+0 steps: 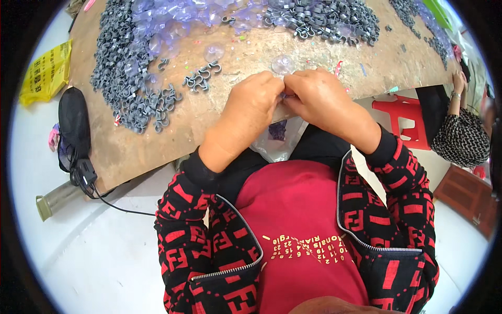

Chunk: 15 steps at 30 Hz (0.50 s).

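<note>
My left hand (254, 102) and my right hand (319, 97) meet over the near edge of the table, fingers closed in a pinch and knuckles almost touching. Between the fingertips only a small dark bit shows, so what they hold is hidden. Just beyond the fingers is a clear suction cup (283, 64); I cannot tell whether it touches them. Another clear suction cup (214, 52) lies farther left. Several loose grey plastic clips (201, 77) rest on the table left of my hands.
Across the wooden table (130, 157), a large heap of grey clips (117, 78) lies left, clear suction cups (183, 15) at the back, and more clips (329, 21) at back right. A yellow bag (47, 73) hangs left. Another person's hand (459, 83) and a red stool (402, 118) are right.
</note>
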Each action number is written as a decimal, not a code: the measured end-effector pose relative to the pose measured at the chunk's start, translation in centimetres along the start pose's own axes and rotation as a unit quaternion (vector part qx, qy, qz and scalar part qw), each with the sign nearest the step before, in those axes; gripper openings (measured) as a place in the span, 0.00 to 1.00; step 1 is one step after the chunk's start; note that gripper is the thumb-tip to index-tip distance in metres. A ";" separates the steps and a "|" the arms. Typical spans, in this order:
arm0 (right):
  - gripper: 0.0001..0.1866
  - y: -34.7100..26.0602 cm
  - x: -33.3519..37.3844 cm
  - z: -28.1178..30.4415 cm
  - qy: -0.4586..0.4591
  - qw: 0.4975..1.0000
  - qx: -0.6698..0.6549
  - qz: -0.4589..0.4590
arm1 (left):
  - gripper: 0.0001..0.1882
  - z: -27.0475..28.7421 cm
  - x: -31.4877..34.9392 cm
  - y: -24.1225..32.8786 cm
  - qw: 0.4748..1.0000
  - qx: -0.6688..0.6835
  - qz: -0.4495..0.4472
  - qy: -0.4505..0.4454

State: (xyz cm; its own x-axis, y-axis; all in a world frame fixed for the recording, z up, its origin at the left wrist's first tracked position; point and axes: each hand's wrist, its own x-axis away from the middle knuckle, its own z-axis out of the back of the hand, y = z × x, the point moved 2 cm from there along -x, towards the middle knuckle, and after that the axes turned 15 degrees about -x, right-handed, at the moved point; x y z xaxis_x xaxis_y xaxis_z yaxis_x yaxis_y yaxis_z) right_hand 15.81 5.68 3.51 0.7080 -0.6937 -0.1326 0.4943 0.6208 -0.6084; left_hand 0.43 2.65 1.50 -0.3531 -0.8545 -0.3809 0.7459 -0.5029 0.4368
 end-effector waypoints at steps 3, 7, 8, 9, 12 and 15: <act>0.07 -0.2 0.1 -0.1 0.011 1.000 -0.018 -0.010 | 0.08 0.3 0.1 0.8 1.000 -0.031 -0.002 -0.002; 0.07 0.0 0.3 -0.6 0.040 0.999 -0.008 -0.023 | 0.06 0.5 -0.1 1.4 0.996 -0.086 -0.005 -0.006; 0.07 0.0 0.4 -0.7 0.040 0.999 -0.007 -0.023 | 0.07 0.5 -0.2 1.4 0.995 -0.103 -0.005 -0.015; 0.08 0.1 0.4 -0.9 0.053 0.998 -0.017 -0.025 | 0.07 0.6 -0.2 1.5 0.995 -0.103 -0.006 -0.015; 0.07 0.2 0.7 -1.1 0.063 0.996 -0.040 -0.048 | 0.08 0.7 -0.5 1.8 0.994 -0.111 -0.013 -0.019; 0.07 0.4 0.8 -1.3 0.069 0.994 -0.059 -0.064 | 0.08 0.5 -0.7 1.8 0.991 -0.132 -0.022 -0.029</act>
State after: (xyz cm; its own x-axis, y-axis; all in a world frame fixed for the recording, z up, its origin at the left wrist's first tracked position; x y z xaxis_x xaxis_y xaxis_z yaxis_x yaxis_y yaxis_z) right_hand 15.91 4.87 2.14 0.5630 -0.8127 -0.1499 0.5074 0.4831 -0.7135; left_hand 1.72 2.31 2.99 -0.4151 -0.8421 -0.3444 0.8479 -0.4953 0.1889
